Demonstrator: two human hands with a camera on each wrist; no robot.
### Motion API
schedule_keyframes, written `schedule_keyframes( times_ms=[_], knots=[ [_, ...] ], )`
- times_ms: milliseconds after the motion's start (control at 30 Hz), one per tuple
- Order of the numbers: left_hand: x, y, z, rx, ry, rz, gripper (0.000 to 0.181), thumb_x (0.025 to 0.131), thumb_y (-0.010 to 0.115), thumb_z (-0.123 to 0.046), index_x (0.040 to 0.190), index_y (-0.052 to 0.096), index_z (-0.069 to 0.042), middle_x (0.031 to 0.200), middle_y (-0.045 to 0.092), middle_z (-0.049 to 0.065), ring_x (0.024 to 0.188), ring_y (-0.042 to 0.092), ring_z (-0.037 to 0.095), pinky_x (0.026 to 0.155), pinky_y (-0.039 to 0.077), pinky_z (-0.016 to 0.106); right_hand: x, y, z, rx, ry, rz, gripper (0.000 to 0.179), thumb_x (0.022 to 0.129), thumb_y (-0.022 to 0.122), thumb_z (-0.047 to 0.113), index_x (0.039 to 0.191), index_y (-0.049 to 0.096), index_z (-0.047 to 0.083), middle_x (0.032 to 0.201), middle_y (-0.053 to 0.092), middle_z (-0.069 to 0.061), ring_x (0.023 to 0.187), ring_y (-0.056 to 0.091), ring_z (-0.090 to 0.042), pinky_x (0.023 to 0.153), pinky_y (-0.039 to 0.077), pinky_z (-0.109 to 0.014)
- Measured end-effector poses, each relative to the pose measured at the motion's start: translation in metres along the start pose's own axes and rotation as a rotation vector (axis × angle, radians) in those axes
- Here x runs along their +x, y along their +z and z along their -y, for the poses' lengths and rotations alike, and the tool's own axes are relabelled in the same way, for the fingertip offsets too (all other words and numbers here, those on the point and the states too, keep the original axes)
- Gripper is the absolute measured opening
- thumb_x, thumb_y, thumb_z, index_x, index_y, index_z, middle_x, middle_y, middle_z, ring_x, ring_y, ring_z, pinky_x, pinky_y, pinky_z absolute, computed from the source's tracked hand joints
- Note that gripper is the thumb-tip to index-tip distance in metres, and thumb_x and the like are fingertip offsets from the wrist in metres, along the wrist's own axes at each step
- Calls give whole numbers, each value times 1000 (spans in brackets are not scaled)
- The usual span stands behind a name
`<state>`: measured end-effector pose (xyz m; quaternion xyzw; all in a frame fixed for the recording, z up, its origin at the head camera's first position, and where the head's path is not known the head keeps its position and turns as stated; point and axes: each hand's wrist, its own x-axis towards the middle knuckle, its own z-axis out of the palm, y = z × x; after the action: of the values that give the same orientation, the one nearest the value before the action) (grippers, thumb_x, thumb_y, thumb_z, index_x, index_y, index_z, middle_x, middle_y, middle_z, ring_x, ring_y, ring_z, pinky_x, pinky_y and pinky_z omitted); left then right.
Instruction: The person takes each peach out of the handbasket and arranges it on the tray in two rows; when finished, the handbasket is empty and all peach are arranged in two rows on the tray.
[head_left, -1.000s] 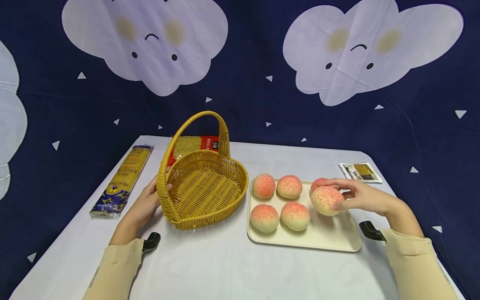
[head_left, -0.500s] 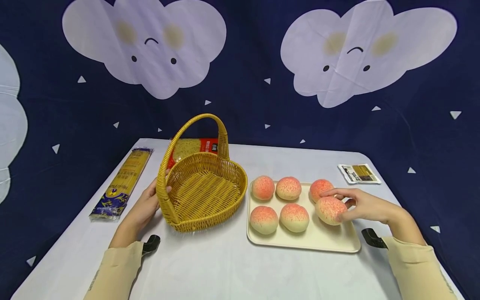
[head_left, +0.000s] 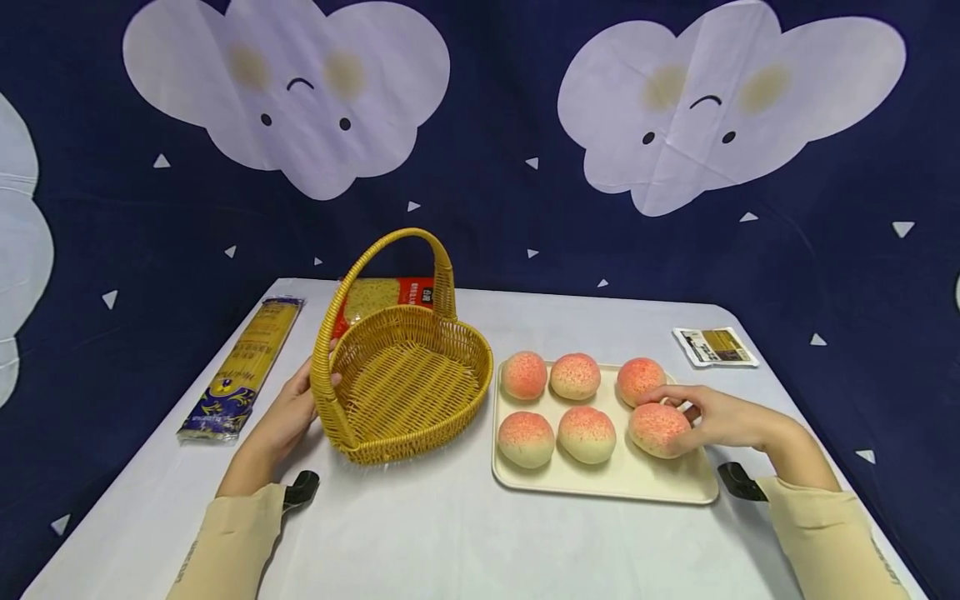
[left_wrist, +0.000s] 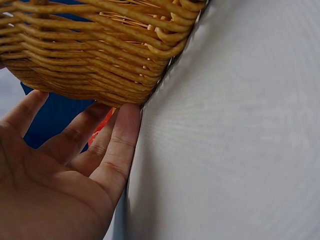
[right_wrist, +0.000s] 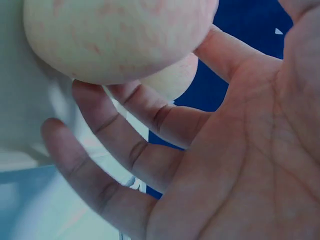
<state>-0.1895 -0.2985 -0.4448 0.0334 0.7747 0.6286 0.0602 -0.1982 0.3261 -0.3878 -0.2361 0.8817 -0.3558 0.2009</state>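
On a cream tray [head_left: 600, 487] lie several pink-and-cream peaches, in two rows. My right hand [head_left: 723, 421] holds the front right peach [head_left: 658, 430], thumb at its near side and fingers at its far side. Up close in the right wrist view, fingertips [right_wrist: 90, 90] touch the pale side of that peach [right_wrist: 115, 40]. Left of the tray stands a yellow wicker basket [head_left: 408, 392] with a tall arched handle and nothing inside. My left hand [head_left: 288, 412] grips its left side, the thumb over the rim, and the fingers [left_wrist: 120, 145] against the outer weave.
A long pack of noodles [head_left: 243, 367] lies at the left edge of the white table [head_left: 420, 533]. Behind the basket is a red-and-yellow packet [head_left: 375, 300]. One small flat packet [head_left: 716, 347] sits at the back right. A dark blue cloud-print cloth [head_left: 495, 217] hangs behind.
My right hand has lowered the peach to the tray's front right, uncovering the peach behind it. The left hand and the basket stay in place.
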Motion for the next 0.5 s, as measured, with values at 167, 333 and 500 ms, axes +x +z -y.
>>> schedule_keyframes(
  times_ms=[167,333,500],
  knots=[
    [0,0,0,5,-4,0,71,114,52,-34,174,14,-26,181,13,14,164,20,41,99,42,13,0,2,-1,-18,-7,-12,65,83,89,23,142,64,10,128,70,-7,102,61,-5,85,50,-27],
    [1,0,0,1,1,0,70,114,52,-35,174,16,-28,181,14,14,164,20,40,99,43,13,1,2,0,-32,9,-5,65,86,86,25,144,62,10,125,70,-7,103,64,-7,85,51,-27],
    [-1,-2,0,11,8,-14,70,114,53,-36,173,19,-26,178,18,19,156,32,40,94,49,15,1,1,1,-34,27,2,66,87,84,25,146,59,7,122,69,-9,103,69,-12,85,52,-28]
  ],
)
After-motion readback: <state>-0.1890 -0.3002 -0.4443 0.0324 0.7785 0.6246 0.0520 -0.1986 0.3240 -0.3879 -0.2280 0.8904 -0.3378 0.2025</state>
